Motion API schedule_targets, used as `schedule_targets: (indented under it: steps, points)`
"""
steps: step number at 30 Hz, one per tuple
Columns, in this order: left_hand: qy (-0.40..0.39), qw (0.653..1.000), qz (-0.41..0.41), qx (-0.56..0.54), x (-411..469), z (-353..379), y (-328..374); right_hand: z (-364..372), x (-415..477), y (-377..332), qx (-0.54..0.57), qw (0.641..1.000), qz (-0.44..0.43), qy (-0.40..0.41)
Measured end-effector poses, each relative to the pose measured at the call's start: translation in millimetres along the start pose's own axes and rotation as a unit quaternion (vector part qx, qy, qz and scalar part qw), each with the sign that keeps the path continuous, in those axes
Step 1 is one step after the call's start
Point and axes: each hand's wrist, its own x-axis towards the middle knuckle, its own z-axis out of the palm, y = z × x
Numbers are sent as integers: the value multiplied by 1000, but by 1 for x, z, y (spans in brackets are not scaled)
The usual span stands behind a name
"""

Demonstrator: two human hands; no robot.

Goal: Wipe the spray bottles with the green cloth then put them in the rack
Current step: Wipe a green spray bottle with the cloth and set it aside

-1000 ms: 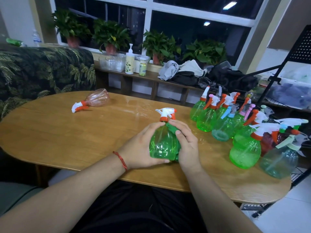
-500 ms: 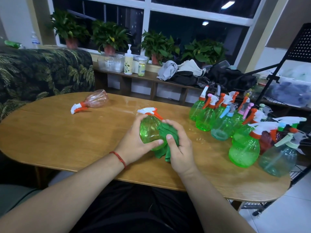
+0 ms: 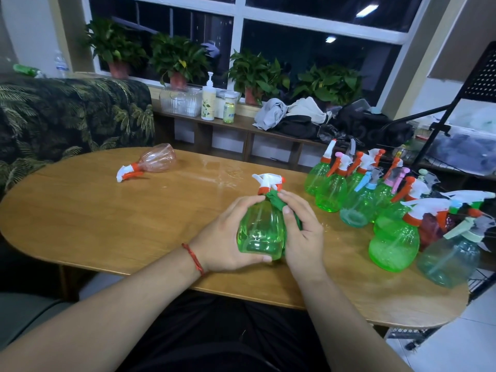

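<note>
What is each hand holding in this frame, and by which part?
Left hand grips the translucent green plastic spray bottle round its bulbous body; right hand holds the crumpled green cloth against the bottle's neck and right side.

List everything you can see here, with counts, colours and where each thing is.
table: one, wooden, oval
held spray bottle: one, green, white-and-orange trigger, upright at the table's middle
green cloth: one, dark green, against that bottle's neck and right side
pink spray bottle: one, lying on its side, table's far left
spray bottle cluster: count unclear, mostly green, table's right end
black rack: one, right edge
potted plants: four, green, windowsill
pump bottle: one, white, low shelf
sofa: one, leaf print, left
left grip: holds the green bottle's left side
right grip: holds the cloth against it
</note>
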Motion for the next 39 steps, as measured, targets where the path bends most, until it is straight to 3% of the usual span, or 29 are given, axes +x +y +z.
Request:
schedule_targets:
  steps: [12, 17, 21, 25, 31, 39]
  points:
    - [163, 978, -119, -47, 7, 5, -22, 5, -7, -4, -30, 995, -84, -44]
    - [128, 986, -86, -66, 5, 3, -16, 7, -1, -3, 67, 994, 73, -42]
    - [70, 992, -32, -96, 1, 4, -3, 10, 5, -13, 241, 943, 226, -32]
    - [-9, 994, -33, -103, 2, 5, -1, 2, 8, -17, 316, 907, 276, -32]
    - [-8, 999, -21, -35, 3, 7, -1, 1, 7, -4, 273, 931, 244, -5]
    - [136, 986, -99, -16, 7, 5, -15, 0, -3, 5, 76, 995, 25, -64]
